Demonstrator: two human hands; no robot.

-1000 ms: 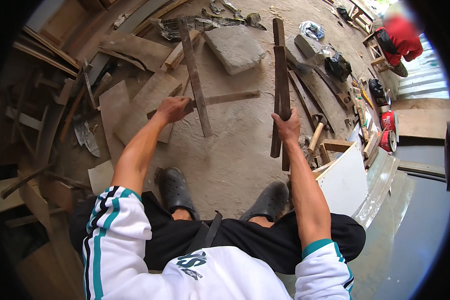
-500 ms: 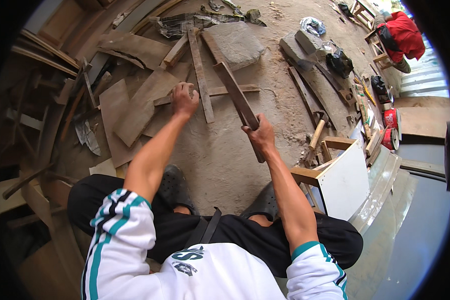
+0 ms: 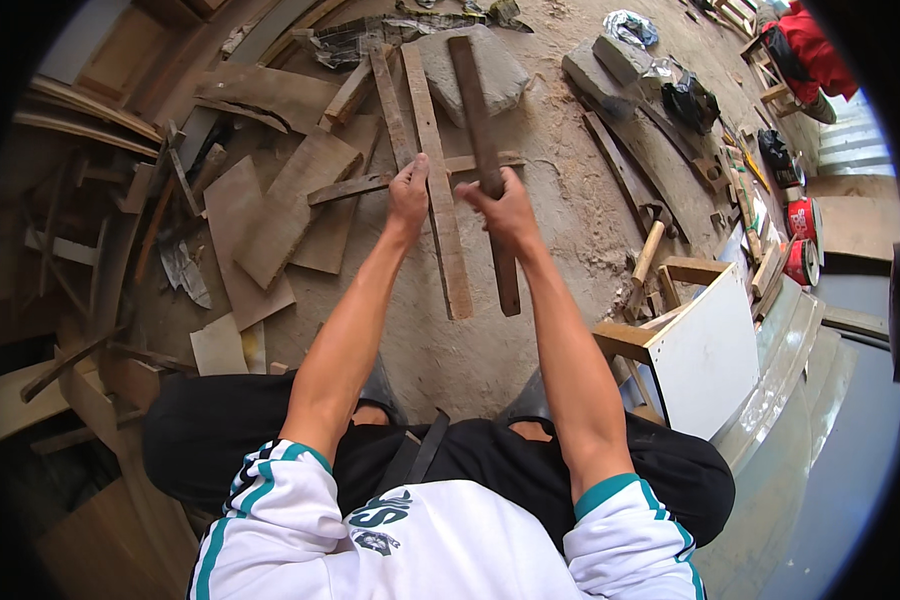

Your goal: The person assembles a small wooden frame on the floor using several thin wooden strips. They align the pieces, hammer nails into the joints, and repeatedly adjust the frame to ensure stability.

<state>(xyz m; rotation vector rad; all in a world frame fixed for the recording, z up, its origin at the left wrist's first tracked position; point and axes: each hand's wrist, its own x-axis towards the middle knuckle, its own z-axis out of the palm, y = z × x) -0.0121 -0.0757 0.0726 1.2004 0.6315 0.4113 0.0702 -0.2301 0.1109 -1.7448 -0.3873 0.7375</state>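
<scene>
My left hand (image 3: 408,203) is closed at the left edge of a long, pale wooden strip (image 3: 438,195); its fingers are partly hidden. In my right hand (image 3: 506,212) is a darker wooden strip (image 3: 480,120), roughly side by side with the pale one. One or two right fingers stick out to the left, blurred. Both strips point away from me, their near ends above the floor between my knees. Beyond my left hand another narrow strip (image 3: 388,105) leans among the scraps. A crosswise wooden piece (image 3: 350,188) lies beneath.
Wooden boards (image 3: 300,205) lie heaped on the left. A concrete slab (image 3: 505,80) sits ahead, with blocks (image 3: 602,75) right of it. On the right are a hammer (image 3: 648,250), a white-panelled wooden frame (image 3: 705,345) and red cans (image 3: 802,218). A person in red (image 3: 820,50) is at far right.
My left hand has moved right to the pale strip, which now lies apart from the dark one. My right hand has moved up, and its dark strip has swung closer to upright in view.
</scene>
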